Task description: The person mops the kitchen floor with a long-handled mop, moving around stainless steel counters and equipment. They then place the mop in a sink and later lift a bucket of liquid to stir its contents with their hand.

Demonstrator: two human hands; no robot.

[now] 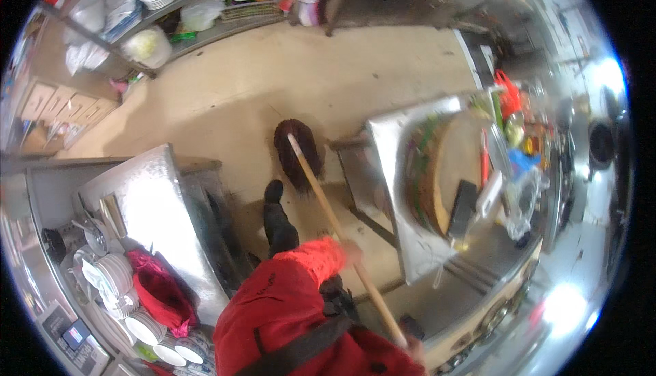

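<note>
A long wooden-handled mop (298, 161) with a dark, shaggy head stands on the floor ahead of my feet. Its pale handle (333, 217) slants down toward my body on the right. My left hand (352, 253), below a bright orange-red cuff, is closed around the middle of the handle. Close to the lower edge, my right hand (414, 351) grips the handle near its upper end; its fingers are partly hidden. My dark shoe (273, 191) is just behind the mop head.
A steel table (396, 171) with a large round chopping board (465, 171) stands on the right. To the left, another steel counter (160, 226) carries stacked plates (113, 273) and a dark red cloth (160, 290). Shelving (205, 34) with dishes and vegetables lines the far side.
</note>
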